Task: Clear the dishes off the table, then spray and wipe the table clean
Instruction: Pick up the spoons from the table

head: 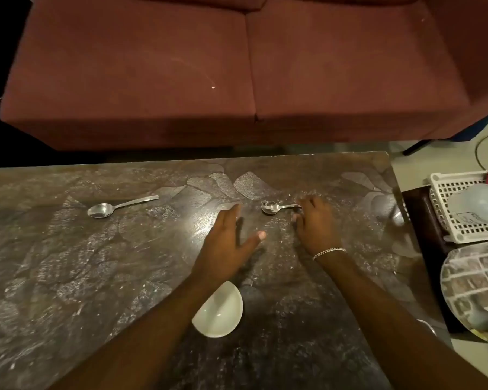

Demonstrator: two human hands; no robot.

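Note:
A dark patterned table (96, 263) carries two metal spoons and a white bowl. One spoon (116, 207) lies alone at the left. The other spoon (271, 207) lies at the middle, and the fingers of my right hand (316, 223) close on its handle; the handle is mostly hidden under them. My left hand (228, 243) hovers flat just left of that spoon, fingers apart, holding nothing. The white bowl (220, 311) stands near the front, partly covered by my left forearm.
A dark red sofa (237, 66) runs along the far side of the table. To the right, off the table, a white plastic basket (462, 209) holds a pale spray bottle (479, 204) and something pink. A round patterned plate (473, 282) lies below the basket.

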